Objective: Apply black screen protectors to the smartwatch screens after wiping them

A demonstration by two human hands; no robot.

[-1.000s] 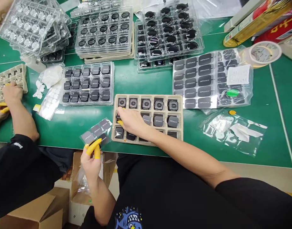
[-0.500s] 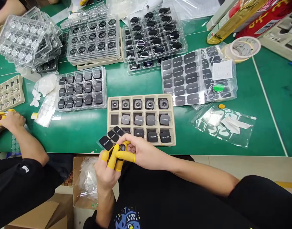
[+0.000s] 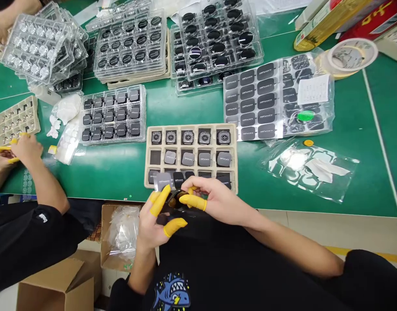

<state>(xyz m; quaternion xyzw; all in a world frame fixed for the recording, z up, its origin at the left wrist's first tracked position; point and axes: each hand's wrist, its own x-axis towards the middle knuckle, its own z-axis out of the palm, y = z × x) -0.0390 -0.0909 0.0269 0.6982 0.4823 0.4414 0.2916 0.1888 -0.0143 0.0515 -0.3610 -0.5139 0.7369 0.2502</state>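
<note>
Both my hands wear yellow finger cots and meet over the table's front edge. My right hand (image 3: pixel 217 201) pinches a dark, glossy watch case (image 3: pixel 174 198) between thumb and fingers. My left hand (image 3: pixel 153 222) is at the case's left side, its thumb held away from the fingers. A strip of black, rounded-square stickers (image 3: pixel 165 179) on clear backing sticks out beyond the left fingertips, seemingly gripped between those fingers. Just behind lies a beige compartment tray (image 3: pixel 192 126). Its back row holds watch cases (image 3: pixel 188 137) with their sensor sides up; grey-stickered pieces (image 3: pixel 204 159) sit in the middle row.
Sticker sheets (image 3: pixel 266 101) in plastic lie to the right, near a tape roll (image 3: pixel 352 56) and a clear bag (image 3: pixel 315 172). Stacked clear trays (image 3: pixel 130 43) stand at the back. A tray of black pieces (image 3: pixel 112 114) is left. A co-worker's hands (image 3: pixel 26 151) work at far left.
My hands have moved apart, and the left thumb has come off the watch case. The sticker strip has swung right, over the tray's front row. The view has shifted slightly.
</note>
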